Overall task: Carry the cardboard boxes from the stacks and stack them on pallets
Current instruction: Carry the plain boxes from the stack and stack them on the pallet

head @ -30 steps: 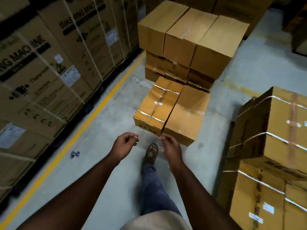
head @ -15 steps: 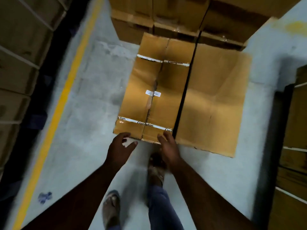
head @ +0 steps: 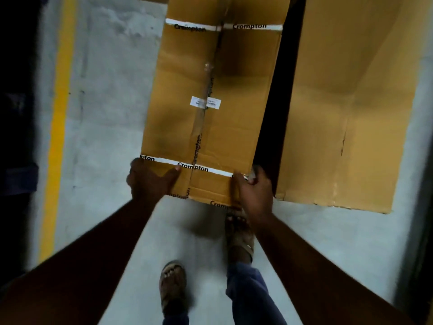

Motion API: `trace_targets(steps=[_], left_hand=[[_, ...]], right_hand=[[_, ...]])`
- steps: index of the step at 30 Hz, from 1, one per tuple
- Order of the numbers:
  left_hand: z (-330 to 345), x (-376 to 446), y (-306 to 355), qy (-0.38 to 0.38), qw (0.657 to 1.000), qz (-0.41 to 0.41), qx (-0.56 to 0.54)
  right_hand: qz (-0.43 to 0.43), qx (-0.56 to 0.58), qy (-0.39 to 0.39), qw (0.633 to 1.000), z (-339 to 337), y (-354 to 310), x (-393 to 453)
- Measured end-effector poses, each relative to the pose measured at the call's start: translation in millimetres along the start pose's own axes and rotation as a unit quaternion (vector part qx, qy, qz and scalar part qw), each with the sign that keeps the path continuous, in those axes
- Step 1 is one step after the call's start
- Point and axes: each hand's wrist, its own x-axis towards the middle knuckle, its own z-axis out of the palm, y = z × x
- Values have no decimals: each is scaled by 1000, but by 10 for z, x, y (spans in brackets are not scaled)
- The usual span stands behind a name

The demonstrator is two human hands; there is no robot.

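The concrete floor (head: 112, 113) spreads under everything, with a yellow line (head: 58, 127) painted down its left side, likely marking the aisle edge. On it sit two cartons side by side with a dark gap between them: the plain box (head: 346, 113) at right stays put, while the strapped Crompton box (head: 210, 102), directly in front of you, is the one you have taken hold of. You grip it at the two near corners, probably because the long carton balances best when lifted from its end. Your left hand (head: 150, 181) wraps the left corner, thumb lying on top near the white strap (head: 201, 168); your right hand (head: 254, 191) curls round the right corner, fingers reaching into the gap. Your sandalled feet (head: 239, 238) stand close, ready for the lift.
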Motion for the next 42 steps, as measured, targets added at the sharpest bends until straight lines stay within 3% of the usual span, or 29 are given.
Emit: trace_targets(steps=[3, 6, 11, 15, 21, 26, 30, 34, 42], left_hand=[[-193, 349, -118, -106, 990, -31, -87], [-333, 353, -119, -191, 974, -11, -119], [-702, -172, -17, -68, 990, -16, -120], [-1202, -763, -145, -58, 990, -10, -132], [-2184, -2378, -417, -99, 985, 69, -122], [-3098, -3826, -649, -115, 977, 107, -143], [-3500, -4753, -827, -101, 974, 144, -144], [-3414, -5561, -868, -89, 965, 206, -136], [-2126, -8005, -685, -161, 931, 286, -162]], right_hand=[[8, 44, -50, 998, 14, -78, 164], [11, 101, -108, 989, 29, -78, 175], [-55, 129, -89, 986, -316, -72, -375], [-88, 119, -125, 981, -770, -122, -1076], [-134, 135, -64, 980, -1736, -13, -2845], [-140, 185, -44, 972, -2477, 267, -4448], [-157, 209, -51, 964, -2975, 578, -5265], [-189, 228, -27, 955, -3661, 1046, -5746], [-245, 249, 105, 931, -5831, 2866, -6410]])
